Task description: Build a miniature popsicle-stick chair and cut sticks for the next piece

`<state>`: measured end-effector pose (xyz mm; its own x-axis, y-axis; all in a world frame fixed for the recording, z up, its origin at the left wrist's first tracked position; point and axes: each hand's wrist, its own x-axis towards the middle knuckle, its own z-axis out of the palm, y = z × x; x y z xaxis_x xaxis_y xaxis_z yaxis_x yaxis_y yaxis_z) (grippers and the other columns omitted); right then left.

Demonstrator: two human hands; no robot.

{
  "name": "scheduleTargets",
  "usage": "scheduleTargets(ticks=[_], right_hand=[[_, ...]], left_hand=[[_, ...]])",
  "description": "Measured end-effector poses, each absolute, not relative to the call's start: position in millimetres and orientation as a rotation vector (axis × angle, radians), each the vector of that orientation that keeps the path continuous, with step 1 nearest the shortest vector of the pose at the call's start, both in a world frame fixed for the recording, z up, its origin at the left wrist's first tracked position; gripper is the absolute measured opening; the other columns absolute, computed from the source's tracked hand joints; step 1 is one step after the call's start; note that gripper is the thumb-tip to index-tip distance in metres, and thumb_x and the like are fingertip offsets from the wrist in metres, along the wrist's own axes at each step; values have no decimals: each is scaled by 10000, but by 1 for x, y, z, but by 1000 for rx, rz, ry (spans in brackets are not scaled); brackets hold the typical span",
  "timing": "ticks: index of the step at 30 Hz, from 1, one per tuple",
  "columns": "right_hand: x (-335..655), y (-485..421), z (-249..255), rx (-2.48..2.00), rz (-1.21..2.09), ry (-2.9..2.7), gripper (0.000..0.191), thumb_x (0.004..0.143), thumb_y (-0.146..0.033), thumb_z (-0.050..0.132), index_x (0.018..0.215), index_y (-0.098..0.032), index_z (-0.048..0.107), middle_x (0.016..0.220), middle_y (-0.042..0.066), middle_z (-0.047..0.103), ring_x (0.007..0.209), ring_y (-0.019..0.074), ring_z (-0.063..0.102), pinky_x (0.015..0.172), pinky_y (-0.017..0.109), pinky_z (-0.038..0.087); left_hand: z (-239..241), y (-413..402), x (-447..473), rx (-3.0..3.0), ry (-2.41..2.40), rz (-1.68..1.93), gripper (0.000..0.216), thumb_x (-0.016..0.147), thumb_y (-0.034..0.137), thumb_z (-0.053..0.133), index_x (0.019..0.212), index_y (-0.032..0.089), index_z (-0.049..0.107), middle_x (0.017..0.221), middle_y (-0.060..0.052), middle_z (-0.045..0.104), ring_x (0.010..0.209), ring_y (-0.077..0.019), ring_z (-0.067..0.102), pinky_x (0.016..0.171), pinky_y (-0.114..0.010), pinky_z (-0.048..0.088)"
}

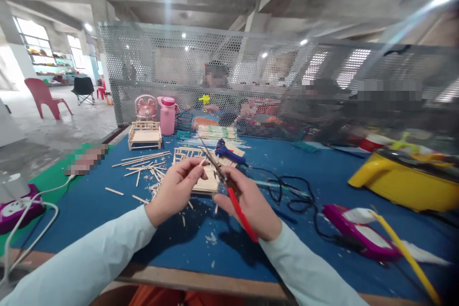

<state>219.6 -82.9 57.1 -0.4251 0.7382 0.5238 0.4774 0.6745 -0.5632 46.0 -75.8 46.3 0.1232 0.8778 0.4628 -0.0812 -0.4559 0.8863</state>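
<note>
1. Spanning the back, a perforated metal partition (125,57) stands behind the blue-topped worktable (333,172).
2. At the table's right lies a yellow, dark-rimmed vessel (401,184); nearer the person is a purple power strip (367,238).
3. A pink bottle (167,119) stands upright by the partition, beside a stick-built miniature furniture piece (145,139).
4. The right hand (253,198) grips a red-handled cutting tool (242,215), its blades pointing away, close to the left fingertips.
5. The left hand (179,181) pinches a small pale stick (202,162) between thumb and fingers, above the table; whether the blades touch it, I cannot tell.
6. Partly hidden under both hands sits a second stick model (206,185), with a blue glue gun (229,153) just beyond.
7. Loose thin wooden sticks (145,158) and shavings lie scattered left of that model.
</note>
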Motion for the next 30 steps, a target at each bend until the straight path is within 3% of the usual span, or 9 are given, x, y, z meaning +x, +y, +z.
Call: scheduleTargets(ticks=[4,11,17,23,26,30], right_hand=[[216,-82,48,-959,258,-2136,455,699,-424,645,1048,-175,492,910,68,563,742,172,526,674,299,447],[219,-82,43,-928,150,-2148,467,698,-441,641,1055,-183,487,961,88,561,829,205,541,723,330,453],[219,-83,42,-877,220,-2170,442,733,-441,603,1068,-176,488,942,80,577,766,180,539,695,304,444],[219,-83,39,-893,109,-2149,316,718,-238,579,1022,-181,511,883,66,584,748,178,544,675,298,452],[221,-81,34,-879,20,-2120,388,652,-115,509,1034,-187,514,904,74,599,799,197,563,711,320,465],[225,-79,32,-842,-21,-2136,424,603,-94,459,1009,-190,537,928,83,630,845,214,590,745,333,472]], left_hand=[[43,-77,45,1731,823,1466,211,836,312,478,815,146,606,716,-18,598,709,-113,545,691,-227,417],[37,-75,44,1773,868,1436,190,811,278,525,840,152,664,789,-41,659,776,-147,591,736,-254,449],[38,-78,45,1849,896,1451,212,807,300,532,822,156,686,780,-42,673,776,-150,596,728,-250,457],[40,-79,43,1912,862,1435,232,814,293,524,910,180,702,864,-49,700,798,-160,613,740,-263,469],[40,-80,43,1958,872,1435,218,812,276,528,901,187,705,860,-49,706,794,-167,620,729,-265,470],[38,-82,43,1971,892,1465,198,800,254,539,878,191,710,828,-47,708,763,-168,624,691,-255,467]])
